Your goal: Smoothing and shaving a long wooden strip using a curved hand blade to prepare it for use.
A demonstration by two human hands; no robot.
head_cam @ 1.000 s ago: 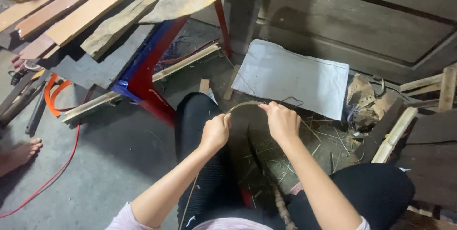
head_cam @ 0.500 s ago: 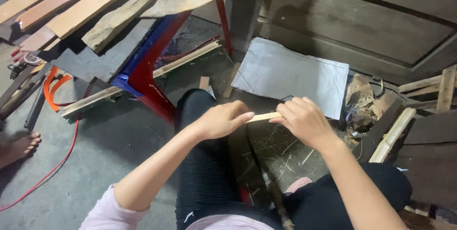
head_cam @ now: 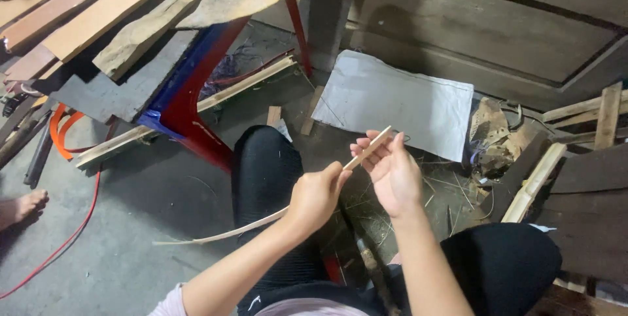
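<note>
Your left hand (head_cam: 316, 196) is closed in a fist around a thin, pale bamboo strip (head_cam: 261, 219), gripping it partway along its length. Your right hand (head_cam: 390, 171) pinches the strip's upper end between fingertips and thumb, with the tip poking out just past the fingers. Between the two hands the strip runs straight and slants upward to the right; behind your left hand it trails down to the left, bending across your left knee (head_cam: 265, 172) in black trousers and ending over the concrete floor (head_cam: 131, 250).

Below your hands, loose shavings (head_cam: 451, 188) lie scattered on the floor. Beyond them a grey sheet (head_cam: 399, 103) lies flat against the wooden wall. To the left stands a red and blue metal frame (head_cam: 190, 103) under stacked planks (head_cam: 98, 15), with an orange cable (head_cam: 65, 139) curling nearby.
</note>
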